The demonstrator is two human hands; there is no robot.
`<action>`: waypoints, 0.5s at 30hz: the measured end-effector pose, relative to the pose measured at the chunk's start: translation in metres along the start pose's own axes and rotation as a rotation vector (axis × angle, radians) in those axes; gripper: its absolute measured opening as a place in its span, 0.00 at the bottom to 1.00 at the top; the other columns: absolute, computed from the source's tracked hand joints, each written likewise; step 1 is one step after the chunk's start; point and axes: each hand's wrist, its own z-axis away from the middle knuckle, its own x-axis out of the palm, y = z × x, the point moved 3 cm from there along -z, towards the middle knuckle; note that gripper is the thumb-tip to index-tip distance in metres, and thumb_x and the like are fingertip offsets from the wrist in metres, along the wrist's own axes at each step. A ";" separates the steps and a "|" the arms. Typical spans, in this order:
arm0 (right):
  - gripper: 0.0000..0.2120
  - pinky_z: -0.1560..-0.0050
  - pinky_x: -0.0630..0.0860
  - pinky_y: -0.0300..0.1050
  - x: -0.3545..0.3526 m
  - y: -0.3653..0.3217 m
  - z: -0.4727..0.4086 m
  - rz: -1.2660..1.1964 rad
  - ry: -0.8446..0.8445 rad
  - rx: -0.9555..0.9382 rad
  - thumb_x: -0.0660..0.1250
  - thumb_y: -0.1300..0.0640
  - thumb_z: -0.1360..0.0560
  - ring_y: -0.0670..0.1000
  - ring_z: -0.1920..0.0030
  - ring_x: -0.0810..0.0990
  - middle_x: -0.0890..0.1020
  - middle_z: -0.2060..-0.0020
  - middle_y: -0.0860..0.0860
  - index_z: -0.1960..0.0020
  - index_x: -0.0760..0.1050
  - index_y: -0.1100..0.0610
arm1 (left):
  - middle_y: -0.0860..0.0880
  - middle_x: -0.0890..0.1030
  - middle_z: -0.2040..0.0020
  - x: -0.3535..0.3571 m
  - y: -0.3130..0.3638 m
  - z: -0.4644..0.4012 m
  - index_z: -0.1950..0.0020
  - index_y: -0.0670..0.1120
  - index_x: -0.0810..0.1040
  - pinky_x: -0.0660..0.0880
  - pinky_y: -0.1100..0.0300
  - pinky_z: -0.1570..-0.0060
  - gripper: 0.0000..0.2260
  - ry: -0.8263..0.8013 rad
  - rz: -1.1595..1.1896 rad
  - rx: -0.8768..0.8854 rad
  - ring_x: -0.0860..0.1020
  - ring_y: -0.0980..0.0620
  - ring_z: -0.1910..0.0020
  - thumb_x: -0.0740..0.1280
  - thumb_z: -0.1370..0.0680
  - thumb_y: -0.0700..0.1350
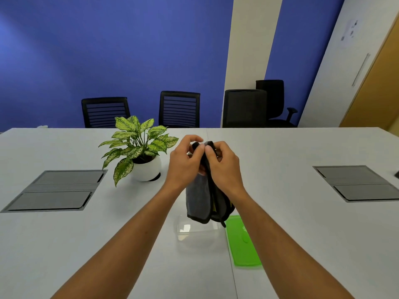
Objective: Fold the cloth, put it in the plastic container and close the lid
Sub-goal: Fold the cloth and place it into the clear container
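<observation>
Both hands, left and right, pinch the cloth top together; it hangs, seemingly folded, above the container; lid beside it.

left hand + right hand: pinch grey cloth top | cloth hangs above clear container | green lid right of it

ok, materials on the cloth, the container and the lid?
Cloth: soft grey fabric with dark edging, probably microfibre; it hangs limp in folds from both hands. Container: clear, glossy plastic; the table shows through and its rim catches light. Lid: bright green plastic, slightly translucent and smooth, apparently flexible, though that's unclear.
</observation>
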 end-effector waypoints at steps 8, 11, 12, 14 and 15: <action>0.11 0.63 0.73 0.23 -0.003 0.003 -0.002 0.003 -0.182 -0.014 0.63 0.47 0.22 0.42 0.56 0.78 0.78 0.52 0.45 0.43 0.72 0.51 | 0.41 0.79 0.55 -0.011 0.001 -0.005 0.43 0.41 0.76 0.84 0.47 0.59 0.12 -0.220 0.071 -0.103 0.85 0.42 0.58 0.61 0.24 0.31; 0.14 0.62 0.72 0.22 -0.006 0.001 -0.002 0.012 -0.284 -0.030 0.67 0.49 0.24 0.41 0.54 0.77 0.77 0.50 0.44 0.40 0.70 0.50 | 0.40 0.80 0.52 -0.014 -0.002 -0.007 0.40 0.43 0.76 0.84 0.49 0.56 0.13 -0.249 -0.008 -0.054 0.84 0.44 0.52 0.64 0.23 0.32; 0.15 0.62 0.73 0.23 -0.008 0.000 -0.003 0.034 -0.317 -0.030 0.68 0.51 0.24 0.41 0.54 0.77 0.76 0.49 0.44 0.39 0.70 0.50 | 0.40 0.81 0.52 -0.016 -0.002 -0.008 0.40 0.44 0.76 0.84 0.50 0.55 0.13 -0.260 -0.024 -0.040 0.84 0.45 0.52 0.65 0.22 0.32; 0.13 0.61 0.74 0.26 -0.010 0.000 -0.004 0.068 -0.359 -0.034 0.68 0.56 0.23 0.42 0.53 0.77 0.77 0.48 0.45 0.40 0.70 0.51 | 0.43 0.82 0.54 -0.018 -0.001 -0.008 0.40 0.46 0.77 0.83 0.54 0.58 0.13 -0.262 -0.101 0.026 0.84 0.47 0.55 0.69 0.23 0.36; 0.12 0.59 0.73 0.28 -0.012 0.001 -0.004 0.066 -0.365 -0.041 0.67 0.57 0.23 0.42 0.53 0.77 0.78 0.48 0.46 0.41 0.71 0.51 | 0.46 0.81 0.55 -0.019 0.000 -0.009 0.39 0.47 0.77 0.83 0.55 0.58 0.14 -0.244 -0.172 0.079 0.83 0.48 0.56 0.71 0.24 0.39</action>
